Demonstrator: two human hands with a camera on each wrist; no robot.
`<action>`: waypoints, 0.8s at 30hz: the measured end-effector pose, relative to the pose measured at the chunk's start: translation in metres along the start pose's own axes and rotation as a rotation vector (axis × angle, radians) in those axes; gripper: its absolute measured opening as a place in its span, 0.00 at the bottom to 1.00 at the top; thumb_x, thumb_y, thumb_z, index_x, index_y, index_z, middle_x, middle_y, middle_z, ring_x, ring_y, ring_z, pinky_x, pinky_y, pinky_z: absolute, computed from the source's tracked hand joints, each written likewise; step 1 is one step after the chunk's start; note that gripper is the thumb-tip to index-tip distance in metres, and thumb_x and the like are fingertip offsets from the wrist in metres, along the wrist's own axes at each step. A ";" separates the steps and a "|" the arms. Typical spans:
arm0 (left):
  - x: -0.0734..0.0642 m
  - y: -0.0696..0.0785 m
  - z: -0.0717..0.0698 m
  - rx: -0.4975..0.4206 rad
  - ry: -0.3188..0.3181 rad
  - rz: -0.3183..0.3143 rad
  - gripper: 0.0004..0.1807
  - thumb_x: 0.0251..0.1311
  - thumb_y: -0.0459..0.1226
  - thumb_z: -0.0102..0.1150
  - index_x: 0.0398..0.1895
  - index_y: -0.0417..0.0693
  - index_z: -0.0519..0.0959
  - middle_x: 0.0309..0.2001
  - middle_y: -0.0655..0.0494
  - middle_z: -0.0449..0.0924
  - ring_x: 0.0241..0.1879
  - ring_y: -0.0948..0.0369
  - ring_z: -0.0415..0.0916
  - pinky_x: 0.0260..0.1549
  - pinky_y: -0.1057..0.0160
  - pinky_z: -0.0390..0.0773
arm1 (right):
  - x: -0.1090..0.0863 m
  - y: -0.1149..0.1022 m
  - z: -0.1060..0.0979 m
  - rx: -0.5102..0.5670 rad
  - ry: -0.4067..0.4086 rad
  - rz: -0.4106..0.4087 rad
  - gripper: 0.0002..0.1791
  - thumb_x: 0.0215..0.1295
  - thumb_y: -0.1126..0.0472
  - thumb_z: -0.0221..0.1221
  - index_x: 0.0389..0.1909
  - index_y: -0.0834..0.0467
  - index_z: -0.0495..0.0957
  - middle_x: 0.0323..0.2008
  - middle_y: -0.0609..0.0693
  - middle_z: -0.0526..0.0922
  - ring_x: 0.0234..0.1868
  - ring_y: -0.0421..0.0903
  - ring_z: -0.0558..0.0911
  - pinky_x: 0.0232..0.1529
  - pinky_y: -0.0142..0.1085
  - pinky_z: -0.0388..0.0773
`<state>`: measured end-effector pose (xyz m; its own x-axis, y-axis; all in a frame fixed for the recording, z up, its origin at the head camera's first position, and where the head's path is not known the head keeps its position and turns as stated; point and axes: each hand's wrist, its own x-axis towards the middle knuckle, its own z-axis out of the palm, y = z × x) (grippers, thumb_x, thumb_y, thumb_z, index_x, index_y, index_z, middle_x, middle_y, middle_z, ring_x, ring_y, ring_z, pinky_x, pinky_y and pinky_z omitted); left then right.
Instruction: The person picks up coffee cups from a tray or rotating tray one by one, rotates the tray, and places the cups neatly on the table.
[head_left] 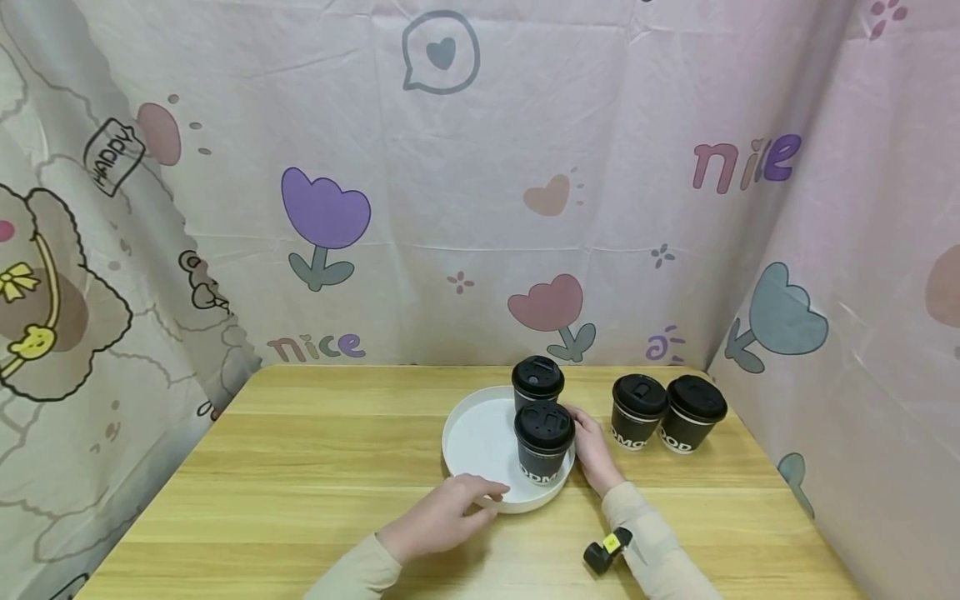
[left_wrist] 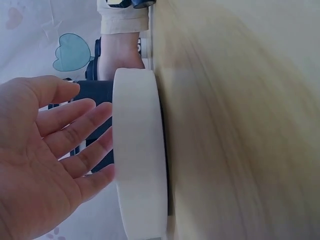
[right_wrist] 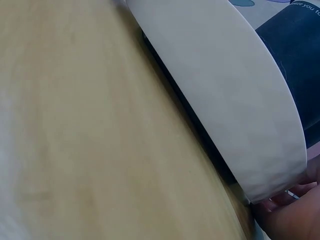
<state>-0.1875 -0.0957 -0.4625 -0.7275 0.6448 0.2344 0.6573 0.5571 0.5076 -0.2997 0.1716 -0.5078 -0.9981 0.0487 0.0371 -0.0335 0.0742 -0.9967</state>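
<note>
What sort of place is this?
Probably a small indoor booth set up for a demonstration rather than a working café: printed cloth hangs around a wooden table, which holds just a white tray and black lidded cups.

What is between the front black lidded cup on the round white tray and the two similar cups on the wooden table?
In the head view: the tray's rim, the right hand, then bare table.

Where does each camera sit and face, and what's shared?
Head: on the head, facing forward and down at the tray; left grip, right grip, sleeves show.
Left wrist: worn there, facing the tray's side; left grip, right forearm show.
Right wrist: worn there, facing the tray's side and table; right grip partly shows.
Both wrist views show the tray.
</note>
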 end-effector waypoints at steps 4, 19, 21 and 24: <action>0.001 0.000 -0.006 -0.056 0.032 -0.024 0.18 0.73 0.33 0.60 0.62 0.39 0.84 0.54 0.47 0.90 0.57 0.51 0.85 0.61 0.57 0.86 | 0.001 0.001 0.001 0.003 0.004 -0.004 0.25 0.84 0.66 0.41 0.71 0.76 0.70 0.72 0.74 0.73 0.77 0.67 0.69 0.83 0.57 0.61; 0.029 -0.019 -0.051 -0.222 0.414 -0.093 0.16 0.75 0.29 0.58 0.60 0.33 0.84 0.53 0.40 0.91 0.55 0.43 0.88 0.61 0.42 0.85 | 0.000 0.002 0.001 -0.005 0.003 -0.001 0.25 0.84 0.66 0.41 0.72 0.76 0.69 0.72 0.75 0.72 0.77 0.69 0.68 0.83 0.59 0.61; 0.036 -0.024 -0.054 -0.270 0.476 -0.141 0.15 0.74 0.28 0.58 0.60 0.34 0.84 0.53 0.40 0.91 0.55 0.43 0.88 0.61 0.43 0.85 | 0.000 0.002 0.001 -0.008 0.001 -0.002 0.26 0.84 0.66 0.41 0.72 0.76 0.69 0.73 0.75 0.72 0.77 0.69 0.68 0.83 0.60 0.61; 0.044 -0.033 -0.056 -0.351 0.554 -0.193 0.15 0.74 0.27 0.58 0.59 0.32 0.84 0.54 0.37 0.90 0.56 0.41 0.87 0.61 0.47 0.86 | 0.001 0.002 0.000 0.000 -0.008 0.006 0.26 0.84 0.65 0.41 0.73 0.76 0.68 0.73 0.74 0.71 0.78 0.68 0.67 0.83 0.59 0.60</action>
<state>-0.2525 -0.1148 -0.4220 -0.8799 0.1362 0.4552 0.4713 0.3722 0.7996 -0.3003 0.1719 -0.5097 -0.9987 0.0413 0.0303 -0.0272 0.0742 -0.9969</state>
